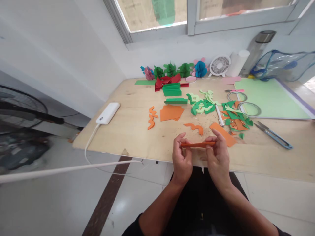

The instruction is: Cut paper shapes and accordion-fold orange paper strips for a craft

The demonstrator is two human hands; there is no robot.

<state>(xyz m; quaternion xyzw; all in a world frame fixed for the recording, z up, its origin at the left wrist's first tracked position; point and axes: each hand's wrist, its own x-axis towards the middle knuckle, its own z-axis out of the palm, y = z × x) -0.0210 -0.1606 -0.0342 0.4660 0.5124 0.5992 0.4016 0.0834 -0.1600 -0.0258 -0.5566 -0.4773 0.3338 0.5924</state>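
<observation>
A narrow strip of folded orange paper [198, 144] is stretched between my two hands above the table's front edge. My left hand [182, 159] pinches its left end, and my right hand [218, 157] grips the right end with the thumb beneath. Just beyond my hands lies a wavy orange paper cutout [195, 128]. A flat orange paper piece [223, 133] rests partly behind my right hand. Further back on the left are stacked orange sheets [171, 112] and more curved orange cutouts [151, 118].
Green paper scraps [203, 106], a white marker [220, 115] and thread snips [273, 135] lie across the wooden table [130, 131]. Folded green paper [171, 89] and paper honeycomb figures [185, 69] stand at the back. A power bank [108, 113] is at left, a fan [220, 65] near the wall.
</observation>
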